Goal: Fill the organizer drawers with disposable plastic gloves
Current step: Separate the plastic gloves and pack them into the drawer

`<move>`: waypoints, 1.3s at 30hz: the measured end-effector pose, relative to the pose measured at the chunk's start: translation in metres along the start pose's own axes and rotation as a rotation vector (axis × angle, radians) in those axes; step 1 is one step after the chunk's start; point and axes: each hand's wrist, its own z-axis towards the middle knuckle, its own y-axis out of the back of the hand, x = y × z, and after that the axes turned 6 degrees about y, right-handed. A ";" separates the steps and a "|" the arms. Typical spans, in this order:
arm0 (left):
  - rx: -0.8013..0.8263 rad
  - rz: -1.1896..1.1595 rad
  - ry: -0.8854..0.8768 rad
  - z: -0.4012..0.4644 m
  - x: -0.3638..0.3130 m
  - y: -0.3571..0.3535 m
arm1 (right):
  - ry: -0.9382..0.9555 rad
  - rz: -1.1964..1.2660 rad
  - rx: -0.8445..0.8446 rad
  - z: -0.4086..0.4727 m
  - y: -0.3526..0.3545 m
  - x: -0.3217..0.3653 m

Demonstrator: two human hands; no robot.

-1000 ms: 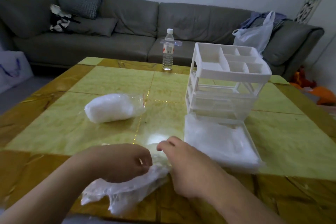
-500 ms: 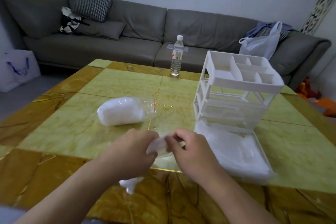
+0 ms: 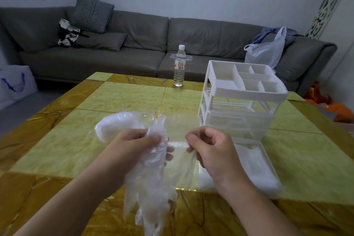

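A white plastic three-tier organizer (image 3: 239, 101) stands on the right half of a yellow-and-gold marble-patterned table (image 3: 118, 99), its top tray split into several open compartments that look bare from this angle. Its bottom white plastic drawer (image 3: 266, 170) is pulled out toward the person and holds a flat layer of translucent film, apparently more gloves, though glare blurs the detail. On the left half of the table lies a clear plastic bag (image 3: 116, 125) packed with a white bundle. Above the table's near edge, a person holds a bunch of thin, crinkled, translucent disposable plastic gloves (image 3: 151, 182): the left hand (image 3: 134, 145) grips the bunch at its upper end, thumb curled across the film, the glove fingers hanging down toward the table edge. The right hand (image 3: 212, 149), just beside it, has its fingers curled and pinches a sheet of the same film stretched between the two hands. A clear plastic water bottle (image 3: 180, 66) with a white cap stands at the far edge of the table, before a grey sofa (image 3: 145, 44) bearing a white plastic carrier bag (image 3: 266, 53).
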 end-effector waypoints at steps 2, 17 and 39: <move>-0.010 0.011 0.014 0.001 0.001 0.001 | 0.011 -0.050 -0.022 0.001 0.001 0.000; -0.182 0.003 -0.137 -0.002 0.014 -0.019 | 0.041 -0.279 0.120 -0.018 -0.029 0.001; -0.288 0.317 -0.290 0.000 0.011 -0.014 | -0.027 -0.188 0.129 -0.004 -0.004 0.005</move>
